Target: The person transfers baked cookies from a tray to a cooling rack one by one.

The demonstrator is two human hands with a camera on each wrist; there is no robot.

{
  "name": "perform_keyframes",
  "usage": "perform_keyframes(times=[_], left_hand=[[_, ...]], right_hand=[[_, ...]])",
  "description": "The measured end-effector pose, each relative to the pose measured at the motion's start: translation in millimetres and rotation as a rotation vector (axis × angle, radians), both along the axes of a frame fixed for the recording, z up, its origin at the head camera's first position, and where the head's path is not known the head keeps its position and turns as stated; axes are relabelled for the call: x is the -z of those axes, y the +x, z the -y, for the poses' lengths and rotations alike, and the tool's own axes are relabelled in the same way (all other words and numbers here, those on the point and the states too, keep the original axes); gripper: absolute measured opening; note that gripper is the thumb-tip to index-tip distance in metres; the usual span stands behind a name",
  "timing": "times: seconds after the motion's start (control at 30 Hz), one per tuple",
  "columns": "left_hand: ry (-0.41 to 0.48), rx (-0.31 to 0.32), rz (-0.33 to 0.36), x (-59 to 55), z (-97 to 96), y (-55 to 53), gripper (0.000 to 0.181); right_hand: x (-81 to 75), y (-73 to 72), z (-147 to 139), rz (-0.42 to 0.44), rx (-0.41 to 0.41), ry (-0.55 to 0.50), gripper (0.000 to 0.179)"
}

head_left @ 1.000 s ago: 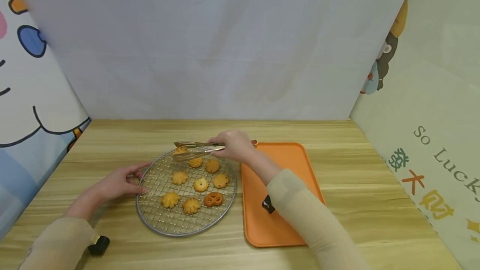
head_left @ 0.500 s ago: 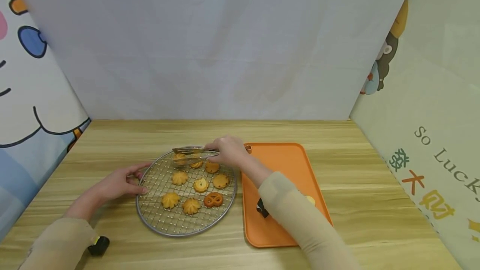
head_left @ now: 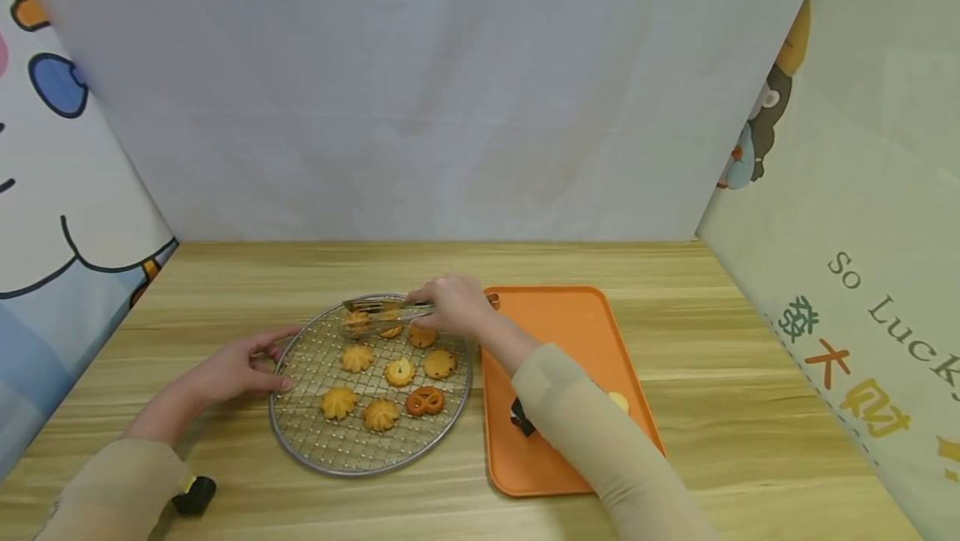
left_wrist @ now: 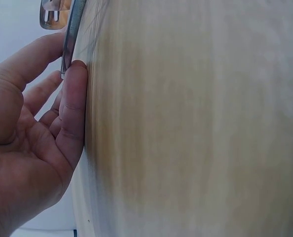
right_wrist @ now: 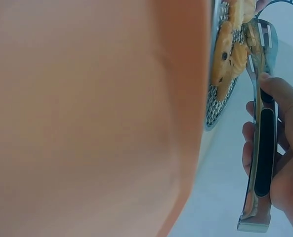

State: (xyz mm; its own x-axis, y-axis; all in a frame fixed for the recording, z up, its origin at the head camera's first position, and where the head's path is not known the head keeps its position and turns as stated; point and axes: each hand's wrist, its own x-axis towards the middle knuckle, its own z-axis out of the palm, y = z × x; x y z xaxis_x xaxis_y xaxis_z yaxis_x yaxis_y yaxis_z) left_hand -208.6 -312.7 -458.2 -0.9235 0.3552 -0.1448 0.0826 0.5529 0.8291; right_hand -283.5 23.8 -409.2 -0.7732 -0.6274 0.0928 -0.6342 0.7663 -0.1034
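Note:
In the head view, a round wire cooling rack [head_left: 356, 448] bears several golden cookies [head_left: 381, 414] and a pretzel-shaped one [head_left: 425, 401]. My left hand [head_left: 238, 370] pinches the rack's left rim, thumb on the edge; the left wrist view has the rim between thumb and fingers. My right hand [head_left: 459, 305] grips metal tongs [right_wrist: 266, 148] with dark handle pads. The tong tips lie low over the far left of the rack, on either side of a flower-shaped cookie [head_left: 357, 322]. Whether both tips press on it, I cannot tell.
Right of the rack lies an orange tray [head_left: 555, 308], partly under my right forearm. A pale round cookie [head_left: 618, 401] shows on it beside the sleeve. A pale cloth wall [head_left: 450, 107] rises behind the wooden table [head_left: 750, 374], with printed sheets at both sides.
The tongs have come down and drawn together around the far cookie. My right hand has moved slightly left and lower, uncovering the pale cookie on the tray. The left hand stays at the rim.

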Motion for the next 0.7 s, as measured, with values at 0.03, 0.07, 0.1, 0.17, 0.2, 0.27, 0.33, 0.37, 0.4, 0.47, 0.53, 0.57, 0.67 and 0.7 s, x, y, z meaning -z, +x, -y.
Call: perform_keyframes(times=[0.03, 0.07, 0.1, 0.17, 0.2, 0.27, 0.33, 0.37, 0.4, 0.47, 0.53, 0.57, 0.67, 0.7], left_hand=[[0.000, -0.001, -0.002, 0.1, 0.0, 0.0, 0.091], [-0.001, -0.001, -0.003, 0.2, 0.0, 0.0, 0.090], [0.000, -0.002, -0.004, 0.4, -0.1, 0.1, 0.090], [0.003, -0.003, -0.004, 0.8, -0.6, 0.2, 0.090], [0.003, -0.003, -0.006, 0.9, -1.2, 0.4, 0.090], [0.007, 0.001, -0.011, 1.5, -1.9, 0.4, 0.090], [0.007, -0.001, -0.011, 1.9, -2.8, 0.6, 0.090], [0.005, 0.002, -0.017, 2.0, -3.0, 0.6, 0.090], [0.005, 0.006, -0.021, 2.3, -3.1, 0.6, 0.090], [0.001, -0.003, -0.015, 2.7, -3.4, 0.6, 0.090], [0.000, -0.003, -0.016, 3.0, -3.3, 0.3, 0.090], [0.000, -0.002, -0.016, 3.1, -3.1, 0.0, 0.090], [0.000, -0.013, -0.009, 3.8, -3.0, -0.9, 0.091], [-0.001, -0.013, -0.010, 3.9, -3.0, -1.1, 0.091]], right_hand=[[0.0, 0.0, 0.1, -0.001, 0.000, 0.001, 0.040], [-0.1, 0.0, 0.2, -0.002, -0.001, 0.002, 0.040], [-0.3, 0.2, 0.3, -0.002, -0.001, 0.002, 0.040], [-0.9, 0.6, 0.2, -0.001, -0.002, 0.004, 0.041], [-1.4, 1.0, 0.0, 0.001, -0.002, 0.004, 0.041], [-2.8, 1.5, -0.4, 0.008, 0.001, -0.002, 0.041], [-4.9, 2.4, -0.6, 0.019, 0.005, -0.009, 0.041], [-6.3, 2.7, -0.6, 0.028, 0.007, -0.014, 0.041], [-7.8, 3.1, -0.6, 0.035, 0.009, -0.016, 0.041], [-11.0, 3.6, -0.7, 0.050, 0.015, -0.019, 0.042], [-14.8, 3.7, -1.5, 0.059, 0.013, -0.023, 0.043], [-16.8, 3.6, -2.1, 0.059, 0.009, -0.024, 0.044], [-23.2, 3.2, -5.0, 0.053, -0.008, -0.024, 0.044], [-25.3, 3.0, -6.4, 0.049, -0.014, -0.023, 0.044]])
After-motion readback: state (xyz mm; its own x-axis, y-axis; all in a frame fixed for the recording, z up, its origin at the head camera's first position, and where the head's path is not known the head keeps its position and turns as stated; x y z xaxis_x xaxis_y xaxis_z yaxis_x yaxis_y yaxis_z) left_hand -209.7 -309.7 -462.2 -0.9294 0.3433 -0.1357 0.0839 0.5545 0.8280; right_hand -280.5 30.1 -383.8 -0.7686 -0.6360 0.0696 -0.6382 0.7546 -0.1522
